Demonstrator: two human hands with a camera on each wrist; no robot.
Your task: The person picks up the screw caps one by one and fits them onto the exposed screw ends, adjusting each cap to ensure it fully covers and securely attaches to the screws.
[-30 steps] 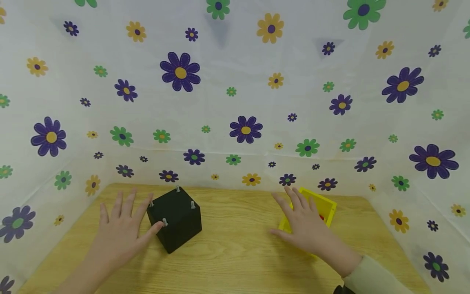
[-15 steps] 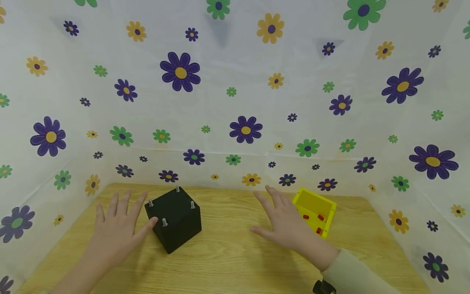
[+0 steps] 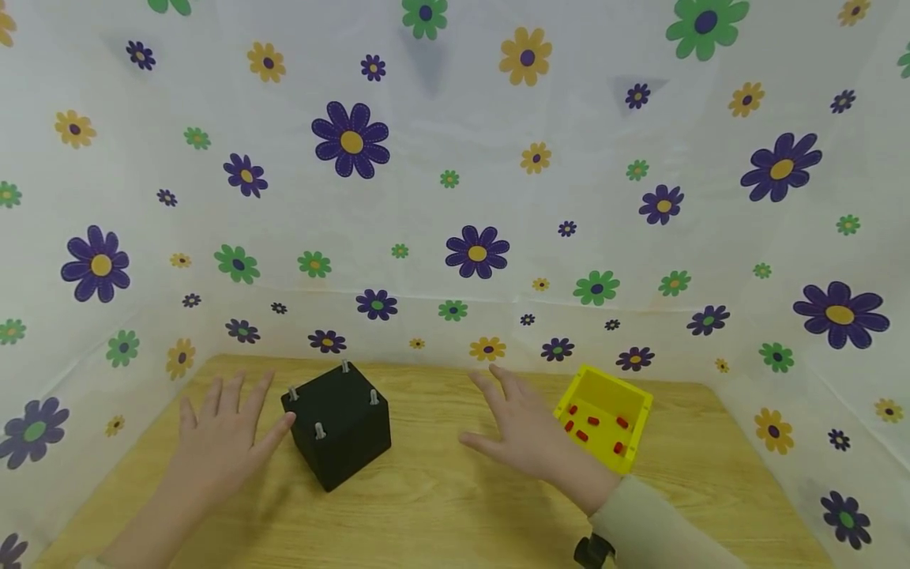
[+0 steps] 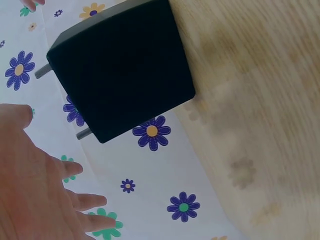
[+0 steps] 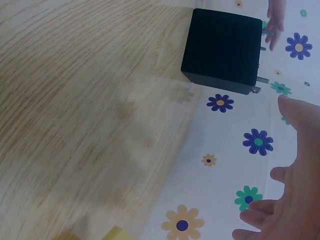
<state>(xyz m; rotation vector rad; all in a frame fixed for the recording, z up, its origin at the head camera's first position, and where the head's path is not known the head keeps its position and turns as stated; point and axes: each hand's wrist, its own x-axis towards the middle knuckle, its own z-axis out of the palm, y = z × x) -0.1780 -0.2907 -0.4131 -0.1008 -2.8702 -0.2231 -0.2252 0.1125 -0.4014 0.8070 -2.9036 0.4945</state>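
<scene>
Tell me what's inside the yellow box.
Six small red pieces show on the floor of the yellow box. The right hand and forearm block the near-left part, so anything there can't be seen.

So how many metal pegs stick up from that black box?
4, one at each corner on top of the black box: the far peg, the left peg, the right peg and the near peg. No corner is hidden.

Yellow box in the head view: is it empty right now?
No, several red pieces lie inside the yellow box.
</scene>
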